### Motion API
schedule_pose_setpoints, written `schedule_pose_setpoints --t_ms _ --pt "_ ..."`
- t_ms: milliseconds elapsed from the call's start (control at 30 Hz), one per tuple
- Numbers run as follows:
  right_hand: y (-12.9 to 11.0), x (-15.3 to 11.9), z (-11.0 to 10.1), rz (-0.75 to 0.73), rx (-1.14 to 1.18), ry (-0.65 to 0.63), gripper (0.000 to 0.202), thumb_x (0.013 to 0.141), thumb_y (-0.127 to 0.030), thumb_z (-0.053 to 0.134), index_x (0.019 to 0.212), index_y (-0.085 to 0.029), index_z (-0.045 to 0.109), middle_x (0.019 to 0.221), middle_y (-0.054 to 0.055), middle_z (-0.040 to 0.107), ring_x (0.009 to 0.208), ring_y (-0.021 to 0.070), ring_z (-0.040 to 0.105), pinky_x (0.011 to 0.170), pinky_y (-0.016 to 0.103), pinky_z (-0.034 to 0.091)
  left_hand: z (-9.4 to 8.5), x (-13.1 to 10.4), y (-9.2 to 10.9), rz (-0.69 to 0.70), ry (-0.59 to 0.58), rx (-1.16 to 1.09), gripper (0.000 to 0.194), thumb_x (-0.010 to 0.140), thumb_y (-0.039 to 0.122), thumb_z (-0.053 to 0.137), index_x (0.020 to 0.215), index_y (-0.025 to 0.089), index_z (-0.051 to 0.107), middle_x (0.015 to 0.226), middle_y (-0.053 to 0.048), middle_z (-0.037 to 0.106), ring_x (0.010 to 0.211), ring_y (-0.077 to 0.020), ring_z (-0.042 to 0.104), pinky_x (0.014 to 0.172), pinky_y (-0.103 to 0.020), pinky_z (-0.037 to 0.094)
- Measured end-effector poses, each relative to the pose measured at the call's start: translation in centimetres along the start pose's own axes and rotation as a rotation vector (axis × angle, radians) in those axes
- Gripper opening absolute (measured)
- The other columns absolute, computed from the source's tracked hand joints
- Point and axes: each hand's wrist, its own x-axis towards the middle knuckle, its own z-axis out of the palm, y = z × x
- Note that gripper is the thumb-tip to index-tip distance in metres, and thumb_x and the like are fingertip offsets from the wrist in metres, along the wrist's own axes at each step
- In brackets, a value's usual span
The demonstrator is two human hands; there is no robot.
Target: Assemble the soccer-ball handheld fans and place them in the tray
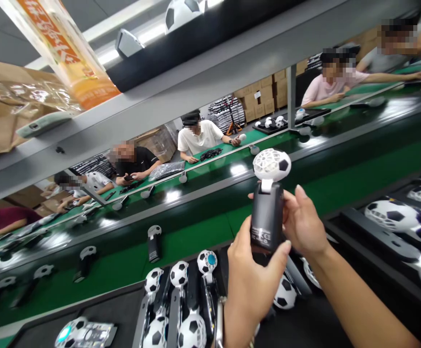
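Observation:
A handheld fan point(267, 212) is held upright in front of me, with a black handle and a round white head patterned like a soccer ball. My left hand point(252, 280) grips the lower handle, its thumb across the bottom right corner. From the right, my right hand point(304, 224) curls its fingers behind the upper handle, thumb raised; part of those fingers is hidden. White print shows low on the handle. Below my hands, similar fans point(178, 275) lie in rows in a black tray point(123, 295).
A fan with a lit blue-green centre point(83, 333) lies at the tray's lower left. More fans ride a green conveyor belt point(123, 246). Another black tray of fans point(391, 215) is at right. A metal shelf beam point(160, 111) crosses overhead. Several co-workers point(199, 137) sit across the line.

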Motion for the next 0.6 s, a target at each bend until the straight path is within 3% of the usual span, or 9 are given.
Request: schedule_pose_setpoints --t_ms 67,133,233,333,467,533,600 --pt "-0.4 0.1 -0.1 0.0 0.016 -0.049 0.061 0.081 -0.066 0.051 0.105 -0.012 0.068 0.062 0.002 0.059 0.043 0.0076 0.04 0.041 0.02 0.035 0.0 -0.1 0.2 -0.09 -0.057 -0.246 0.041 0.088 0.042 0.054 0.125 0.023 0.05 0.09 -0.003 0.063 0.066 -0.0134 0.06 0.063 -0.026 0.051" --pt "-0.6 0.2 0.0 0.008 0.025 -0.055 0.058 0.082 -0.062 0.055 0.101 -0.01 0.07 0.054 0.001 0.055 0.042 0.0072 0.039 0.041 0.019 0.035 0.0 -0.1 0.2 -0.178 -0.158 -0.553 0.039 0.091 0.045 0.046 0.12 0.02 0.053 0.08 -0.001 0.058 0.048 -0.0084 0.051 0.047 -0.023 0.046" --pt "-0.6 0.3 0.2 0.011 0.068 -0.013 0.044 0.081 -0.052 0.061 0.098 -0.013 0.071 0.078 0.006 0.068 0.039 0.0033 0.037 0.039 0.017 0.033 -0.2 0.4 0.0 -0.36 -0.365 -1.06 0.048 0.091 0.051 0.036 0.106 0.012 0.06 0.069 -0.001 0.054 0.036 -0.0047 0.04 0.033 -0.018 0.039" --pt "-0.5 0.1 0.3 0.003 0.098 -0.005 0.039 0.082 -0.048 0.06 0.104 -0.018 0.07 0.104 0.009 0.068 0.037 0.0001 0.034 0.036 0.016 0.03 -0.4 0.9 -0.1 -0.554 -0.444 -1.342 0.061 0.093 0.05 0.019 0.099 0.008 0.063 0.057 0.0 0.049 0.032 -0.0025 0.03 0.028 -0.013 0.031" --pt "-0.6 -0.3 0.4 -0.056 0.087 -0.016 0.038 0.082 -0.048 0.06 0.105 -0.019 0.07 0.105 0.01 0.068 0.037 -0.0012 0.031 0.034 0.013 0.026 -0.1 0.9 0.0 -0.587 -0.412 -1.289 0.061 0.091 0.054 0.024 0.079 0.009 0.063 0.052 0.001 0.047 0.029 -0.003 0.031 0.026 -0.014 0.029" --pt "-1.0 -0.6 0.5 -0.097 0.066 0.02 0.038 0.08 -0.048 0.063 0.102 -0.018 0.071 0.098 0.01 0.07 0.038 -0.0003 0.035 0.034 0.012 0.025 0.2 0.7 0.3 -0.494 -0.292 -1.094 0.055 0.086 0.059 0.039 0.073 0.011 0.061 0.055 -0.001 0.053 0.035 -0.0066 0.042 0.029 -0.016 0.035" --pt "-1.5 -0.9 0.7 -0.134 0.036 0.063 0.038 0.078 -0.047 0.065 0.098 -0.016 0.071 0.09 0.009 0.071 0.044 0.0036 0.045 0.036 0.013 0.031 0.4 0.5 0.5 -0.366 -0.132 -0.8 0.046 0.079 0.057 0.056 0.083 0.011 0.062 0.06 -0.003 0.059 0.046 -0.0116 0.054 0.037 -0.019 0.044"
